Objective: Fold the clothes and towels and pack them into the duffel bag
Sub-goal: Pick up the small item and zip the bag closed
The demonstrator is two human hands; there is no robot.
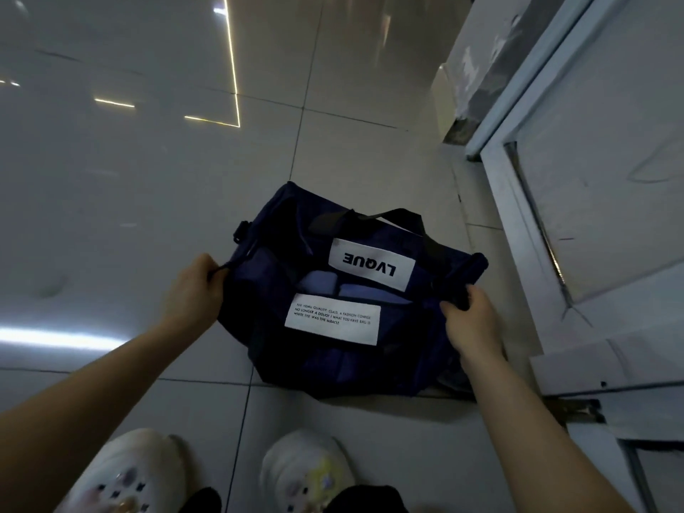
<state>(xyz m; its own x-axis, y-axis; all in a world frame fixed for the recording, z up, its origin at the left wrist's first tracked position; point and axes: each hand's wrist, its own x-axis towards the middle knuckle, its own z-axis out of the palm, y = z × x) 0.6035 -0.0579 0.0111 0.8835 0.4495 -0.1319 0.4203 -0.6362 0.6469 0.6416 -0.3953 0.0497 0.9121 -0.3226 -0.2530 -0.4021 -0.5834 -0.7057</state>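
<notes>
A dark navy duffel bag (pixel 399 361) lies on the tiled floor in front of me, with two white labels and black carry handles (pixel 374 216). Its top gapes a little, and pale blue folded fabric (pixel 333 286) shows inside between the labels. My left hand (pixel 192 290) grips the bag's left end, its fingers curled round a dark strap or cord. At the right end, my right hand (pixel 470 320) grips a black part of the bag. Both arms reach down from the bottom of the view.
A white door (pixel 599 216) and its frame stand close to the bag's right side. My two white shoes (pixel 307 472) are at the bottom edge. Glossy grey floor tiles (pixel 148 161) stretch to the left and beyond the bag.
</notes>
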